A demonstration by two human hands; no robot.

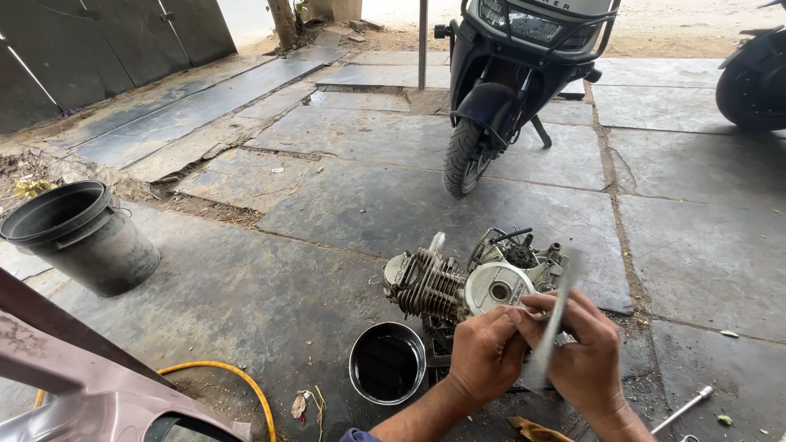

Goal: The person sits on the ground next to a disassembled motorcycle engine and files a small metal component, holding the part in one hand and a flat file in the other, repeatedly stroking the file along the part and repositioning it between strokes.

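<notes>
My left hand and my right hand are together in front of me, both gripping a thin, flat grey strip that stands nearly upright between the fingers. Just beyond the hands lies a small engine with cooling fins and a round silver side cover, resting on the stone floor. A steel bowl with dark liquid stands to the left of my left wrist.
A dark bucket stands at the left. A parked scooter faces me at the back, another wheel at the far right. A yellow hose and a pinkish body panel lie bottom left. A metal tool lies bottom right.
</notes>
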